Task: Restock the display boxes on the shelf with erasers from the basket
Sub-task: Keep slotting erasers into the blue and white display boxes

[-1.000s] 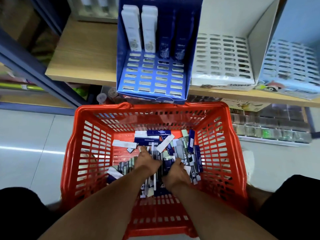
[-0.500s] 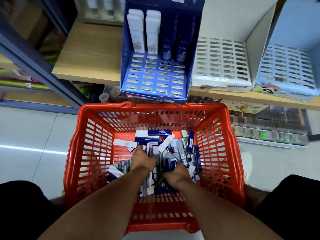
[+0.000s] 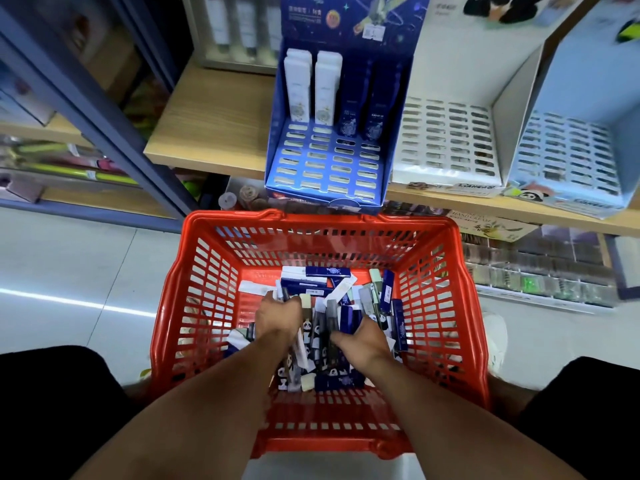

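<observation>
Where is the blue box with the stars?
The blue display box stands on the wooden shelf, straight above the red basket, left of the white display box.

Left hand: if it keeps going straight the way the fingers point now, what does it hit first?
The left hand already sits in the heap of erasers, fingers curled round a few. Straight ahead it would meet the white and dark blue ones lying flat, then likely the far wall of the red basket; depth is uncertain.
</observation>
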Motion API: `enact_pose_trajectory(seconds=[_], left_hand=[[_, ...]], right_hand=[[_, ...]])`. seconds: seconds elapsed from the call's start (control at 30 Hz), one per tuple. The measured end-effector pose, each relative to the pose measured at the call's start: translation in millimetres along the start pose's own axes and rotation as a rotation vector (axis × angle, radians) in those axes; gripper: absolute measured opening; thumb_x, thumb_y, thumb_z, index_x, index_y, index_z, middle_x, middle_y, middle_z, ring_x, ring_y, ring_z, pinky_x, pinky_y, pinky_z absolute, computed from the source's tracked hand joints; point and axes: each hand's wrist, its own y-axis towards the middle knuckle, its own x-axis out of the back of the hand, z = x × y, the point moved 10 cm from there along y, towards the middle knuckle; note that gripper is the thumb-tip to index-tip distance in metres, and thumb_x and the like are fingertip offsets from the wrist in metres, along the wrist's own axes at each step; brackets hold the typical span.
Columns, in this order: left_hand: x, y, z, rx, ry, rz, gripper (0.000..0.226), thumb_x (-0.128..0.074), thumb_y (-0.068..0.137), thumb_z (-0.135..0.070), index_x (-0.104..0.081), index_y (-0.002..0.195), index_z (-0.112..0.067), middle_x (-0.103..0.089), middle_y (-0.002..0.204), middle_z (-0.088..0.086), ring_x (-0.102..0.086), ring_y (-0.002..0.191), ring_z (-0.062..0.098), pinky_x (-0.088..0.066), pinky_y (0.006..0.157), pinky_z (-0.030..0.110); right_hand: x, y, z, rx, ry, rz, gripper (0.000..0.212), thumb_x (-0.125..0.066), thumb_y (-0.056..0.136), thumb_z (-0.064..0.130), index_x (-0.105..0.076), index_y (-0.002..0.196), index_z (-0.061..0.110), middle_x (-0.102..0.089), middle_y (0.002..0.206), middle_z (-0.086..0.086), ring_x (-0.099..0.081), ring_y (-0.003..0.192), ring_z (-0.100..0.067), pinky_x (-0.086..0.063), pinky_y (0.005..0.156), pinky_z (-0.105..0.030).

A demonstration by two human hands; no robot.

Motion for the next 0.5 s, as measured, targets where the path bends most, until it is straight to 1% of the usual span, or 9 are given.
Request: enact_pose_trajectory(seconds=[0.1, 0.17, 0.2, 0.27, 0.33, 0.4, 0.43, 0.47, 0.5], left_hand=[[-8, -8, -5, 0.081, -0.146, 0.168, 0.016, -0.057, 0.086, -0.017, -0.065, 0.090, -0.003, -0.061, 0.075, 0.010, -0.056, 0.067, 0.024, -0.046, 0.062, 0.032], [-19, -18, -10, 0.095, -0.201, 0.320, 0.024, -0.057, 0.089, -0.025, -0.068, 0.079, -0.005, -0.067, 0.068, 0.008, -0.060, 0.061, 0.026, -0.050, 0.061, 0.033], [-23, -23, -13, 0.094, -0.243, 0.382, 0.034, -0.057, 0.092, -0.034, -0.073, 0.083, -0.006, -0.071, 0.071, 0.008, -0.065, 0.063, 0.027, -0.054, 0.063, 0.036], [-29, -31, -21, 0.086, -0.312, 0.468, 0.054, -0.057, 0.092, -0.059, -0.079, 0.099, -0.011, -0.077, 0.087, 0.011, -0.073, 0.077, 0.032, -0.059, 0.071, 0.043], [-27, -39, -30, 0.083, -0.334, 0.473, 0.068, -0.053, 0.086, -0.075, -0.077, 0.105, -0.014, -0.077, 0.095, 0.010, -0.072, 0.085, 0.032, -0.057, 0.066, 0.040], [-24, -44, -35, 0.069, -0.323, 0.431, 0.080, -0.047, 0.080, -0.085, -0.070, 0.113, -0.016, -0.072, 0.106, 0.003, -0.069, 0.094, 0.026, -0.053, 0.064, 0.037], [-25, -48, -38, 0.067, -0.320, 0.428, 0.092, -0.047, 0.073, -0.091, -0.068, 0.119, -0.015, -0.069, 0.115, 0.002, -0.067, 0.102, 0.025, -0.056, 0.072, 0.041], [-27, -47, -39, 0.052, -0.310, 0.426, 0.103, -0.050, 0.065, -0.096, -0.066, 0.126, -0.015, -0.067, 0.125, 0.003, -0.065, 0.109, 0.025, -0.055, 0.086, 0.044], [-29, -49, -42, 0.026, -0.304, 0.433, 0.106, -0.055, 0.062, -0.095, -0.062, 0.133, -0.015, -0.063, 0.134, 0.005, -0.061, 0.113, 0.025, -0.048, 0.098, 0.043]], right_hand=[[-1, -10, 32, 0.109, 0.037, 0.084, 0.016, -0.074, 0.079, 0.020, -0.062, 0.087, 0.017, -0.060, 0.063, 0.005, -0.058, 0.053, -0.013, -0.045, 0.054, -0.025], [-3, -18, 51, 0.127, 0.012, 0.165, 0.022, -0.075, 0.079, 0.024, -0.064, 0.094, 0.013, -0.056, 0.063, 0.000, -0.054, 0.052, -0.014, -0.045, 0.057, -0.031], [-2, -22, 57, 0.111, -0.009, 0.189, 0.031, -0.075, 0.079, 0.028, -0.064, 0.102, 0.011, -0.054, 0.065, 0.000, -0.052, 0.053, -0.014, -0.043, 0.057, -0.032], [5, -28, 67, 0.078, -0.046, 0.188, 0.050, -0.075, 0.079, 0.037, -0.055, 0.114, 0.006, -0.050, 0.069, 0.001, -0.049, 0.056, -0.013, -0.040, 0.055, -0.029], [11, -34, 76, 0.087, -0.069, 0.167, 0.059, -0.075, 0.074, 0.046, -0.048, 0.116, 0.013, -0.053, 0.075, 0.000, -0.055, 0.063, -0.014, -0.046, 0.059, -0.031], [12, -35, 79, 0.085, -0.070, 0.151, 0.052, -0.073, 0.072, 0.048, -0.050, 0.106, 0.016, -0.059, 0.078, -0.001, -0.059, 0.069, -0.016, -0.049, 0.064, -0.033], [12, -38, 81, 0.088, -0.066, 0.152, 0.039, -0.071, 0.076, 0.043, -0.053, 0.099, 0.017, -0.060, 0.076, 0.000, -0.059, 0.069, -0.016, -0.048, 0.065, -0.035], [10, -38, 83, 0.097, -0.064, 0.161, 0.029, -0.068, 0.080, 0.038, -0.057, 0.095, 0.015, -0.061, 0.074, -0.001, -0.059, 0.067, -0.017, -0.049, 0.065, -0.038], [7, -37, 85, 0.110, -0.074, 0.162, 0.029, -0.064, 0.082, 0.036, -0.061, 0.098, 0.012, -0.061, 0.073, -0.001, -0.058, 0.065, -0.018, -0.051, 0.066, -0.042]])
